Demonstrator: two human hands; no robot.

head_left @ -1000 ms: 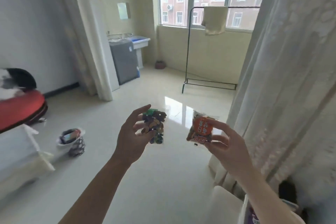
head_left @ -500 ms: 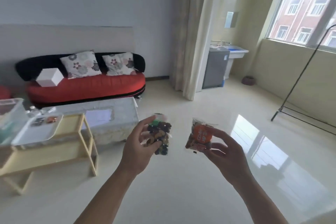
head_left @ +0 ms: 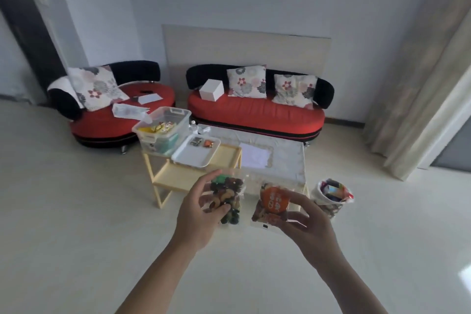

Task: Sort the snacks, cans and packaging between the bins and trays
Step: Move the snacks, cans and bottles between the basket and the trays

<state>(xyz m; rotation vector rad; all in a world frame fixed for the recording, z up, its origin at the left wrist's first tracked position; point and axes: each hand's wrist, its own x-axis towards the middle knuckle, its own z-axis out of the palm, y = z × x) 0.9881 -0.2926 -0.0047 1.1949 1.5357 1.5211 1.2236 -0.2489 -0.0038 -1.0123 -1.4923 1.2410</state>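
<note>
My left hand grips a clear packet of mixed nuts held up in front of me. My right hand pinches an orange snack packet beside it. Ahead, a white tray with two small snack packets lies on a pale yellow wooden stand. A clear plastic bin with yellow snacks stands left of the tray. A small patterned basket full of wrappers sits on the floor at the right.
A low table with a pale cloth stands behind the stand. A red sofa with cushions and a white box, and a round red seat, line the wall. Curtains hang at the right. Bare floor lies between me and the stand.
My view has swung left from the window to the sofa and the stand. Both hands hold the same packets in front of me.
</note>
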